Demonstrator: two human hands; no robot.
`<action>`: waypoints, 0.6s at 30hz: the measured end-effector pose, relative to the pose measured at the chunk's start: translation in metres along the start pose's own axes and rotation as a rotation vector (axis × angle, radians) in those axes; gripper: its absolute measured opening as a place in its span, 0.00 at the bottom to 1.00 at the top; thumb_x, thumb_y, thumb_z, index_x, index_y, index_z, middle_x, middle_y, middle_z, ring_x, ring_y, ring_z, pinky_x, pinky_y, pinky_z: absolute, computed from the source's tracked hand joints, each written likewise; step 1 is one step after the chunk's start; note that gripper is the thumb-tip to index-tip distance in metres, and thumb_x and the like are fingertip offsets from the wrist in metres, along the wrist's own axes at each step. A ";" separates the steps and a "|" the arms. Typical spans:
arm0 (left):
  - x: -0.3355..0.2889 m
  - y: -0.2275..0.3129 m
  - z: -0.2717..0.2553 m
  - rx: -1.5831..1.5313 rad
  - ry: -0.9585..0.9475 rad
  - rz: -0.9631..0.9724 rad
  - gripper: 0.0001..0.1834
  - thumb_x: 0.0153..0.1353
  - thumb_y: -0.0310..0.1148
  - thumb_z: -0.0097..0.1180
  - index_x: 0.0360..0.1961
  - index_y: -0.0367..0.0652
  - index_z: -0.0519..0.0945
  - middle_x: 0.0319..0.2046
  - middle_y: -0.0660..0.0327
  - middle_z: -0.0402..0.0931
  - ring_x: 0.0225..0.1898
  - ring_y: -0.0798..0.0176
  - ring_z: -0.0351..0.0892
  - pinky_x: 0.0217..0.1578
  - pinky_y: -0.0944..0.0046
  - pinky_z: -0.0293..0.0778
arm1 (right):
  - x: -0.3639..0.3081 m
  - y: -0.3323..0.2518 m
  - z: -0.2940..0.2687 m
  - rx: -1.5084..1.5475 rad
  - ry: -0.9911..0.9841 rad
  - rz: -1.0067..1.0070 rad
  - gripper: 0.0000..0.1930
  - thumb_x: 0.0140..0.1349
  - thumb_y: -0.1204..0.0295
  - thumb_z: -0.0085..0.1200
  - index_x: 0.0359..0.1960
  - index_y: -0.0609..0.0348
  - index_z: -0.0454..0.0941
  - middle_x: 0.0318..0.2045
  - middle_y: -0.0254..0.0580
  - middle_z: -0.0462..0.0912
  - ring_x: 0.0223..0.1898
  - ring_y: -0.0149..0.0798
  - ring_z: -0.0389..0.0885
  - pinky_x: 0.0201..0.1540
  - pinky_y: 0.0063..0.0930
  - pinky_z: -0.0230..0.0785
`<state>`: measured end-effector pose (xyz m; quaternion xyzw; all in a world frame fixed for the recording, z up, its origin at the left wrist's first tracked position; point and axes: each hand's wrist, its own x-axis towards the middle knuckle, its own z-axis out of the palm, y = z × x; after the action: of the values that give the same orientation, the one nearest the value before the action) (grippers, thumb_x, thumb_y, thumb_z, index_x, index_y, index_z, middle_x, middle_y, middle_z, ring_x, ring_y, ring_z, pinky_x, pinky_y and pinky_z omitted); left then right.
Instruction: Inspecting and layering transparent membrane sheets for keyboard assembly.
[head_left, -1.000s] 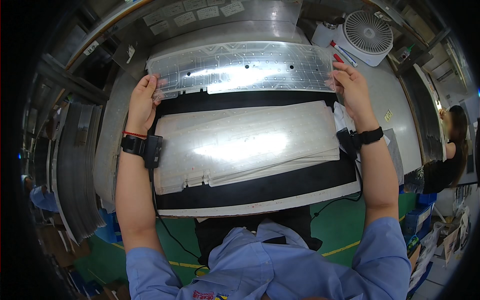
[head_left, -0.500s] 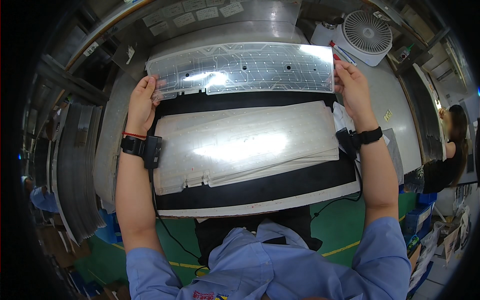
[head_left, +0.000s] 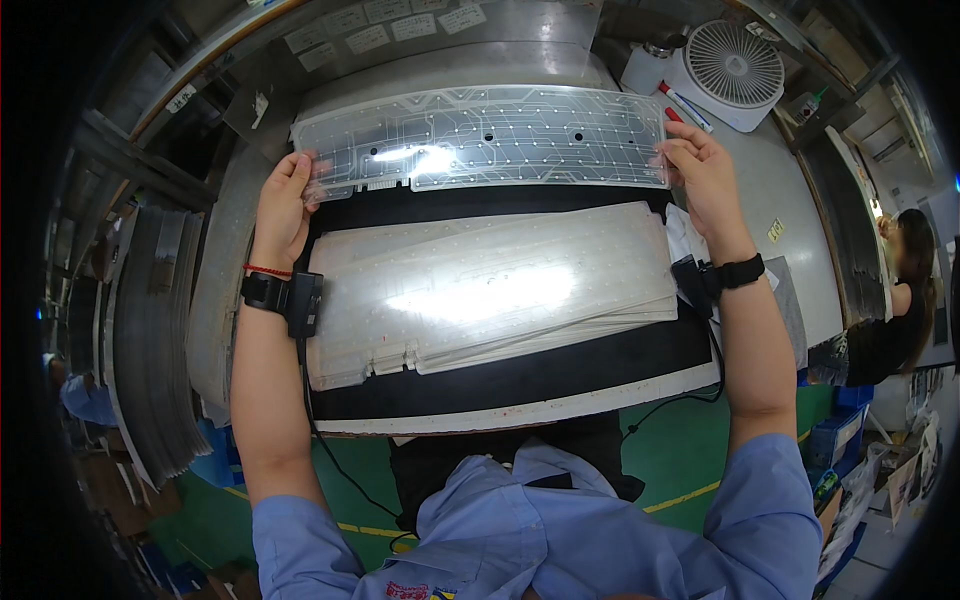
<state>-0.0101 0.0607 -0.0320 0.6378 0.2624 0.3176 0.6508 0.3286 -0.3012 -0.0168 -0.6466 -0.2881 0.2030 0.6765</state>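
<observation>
A clear keyboard membrane sheet (head_left: 530,155), printed with pale circuit lines and dots, spans the far side of the black mat. My left hand (head_left: 287,195) pinches its left end between thumb and fingers. At the other end, my right hand (head_left: 702,180) grips the right edge, thumb over the sheet. Nearer to me lies a loose stack of similar translucent sheets (head_left: 460,250), slightly fanned, with a bright glare across the top one. Both wrists wear black straps with small dark boxes and cables.
The black mat (head_left: 560,348) covers a pale board on the metal bench. A white fan (head_left: 735,65) and markers (head_left: 690,105) stand at the back right. Tall piles of sheets (head_left: 150,330) rise at the left. Another person (head_left: 905,290) is at the far right.
The right end of the held sheet has dipped slightly, and my right thumb and fingers have shifted inward on its edge. My left hand and the stack look unchanged.
</observation>
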 end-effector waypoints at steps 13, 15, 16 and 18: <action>0.000 0.001 0.002 -0.004 0.003 0.001 0.14 0.72 0.38 0.45 0.48 0.38 0.74 0.37 0.63 0.79 0.24 0.78 0.67 0.23 0.78 0.63 | -0.002 0.003 0.000 -0.027 -0.019 -0.065 0.21 0.57 0.82 0.55 0.53 0.71 0.69 0.29 0.36 0.81 0.27 0.27 0.79 0.31 0.18 0.70; 0.000 0.001 0.002 -0.008 0.003 0.001 0.14 0.72 0.38 0.45 0.48 0.38 0.74 0.37 0.62 0.79 0.24 0.78 0.66 0.23 0.78 0.63 | 0.000 0.004 -0.002 -0.055 -0.026 -0.079 0.21 0.57 0.81 0.54 0.53 0.72 0.69 0.29 0.38 0.81 0.28 0.29 0.80 0.31 0.19 0.71; 0.000 0.001 0.002 -0.004 0.009 0.000 0.14 0.72 0.38 0.45 0.48 0.38 0.74 0.37 0.63 0.79 0.24 0.78 0.66 0.23 0.78 0.63 | 0.000 0.004 -0.001 -0.067 -0.030 -0.086 0.21 0.58 0.80 0.54 0.54 0.72 0.68 0.28 0.39 0.82 0.28 0.29 0.80 0.32 0.19 0.71; -0.001 0.001 0.002 0.004 0.020 0.000 0.14 0.72 0.38 0.45 0.47 0.38 0.74 0.37 0.63 0.79 0.24 0.78 0.66 0.23 0.79 0.63 | -0.002 -0.002 0.002 -0.061 0.016 -0.055 0.20 0.59 0.80 0.51 0.54 0.73 0.68 0.29 0.40 0.82 0.29 0.30 0.81 0.33 0.19 0.73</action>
<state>-0.0091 0.0586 -0.0309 0.6360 0.2697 0.3233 0.6467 0.3254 -0.3015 -0.0154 -0.6603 -0.3066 0.1703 0.6641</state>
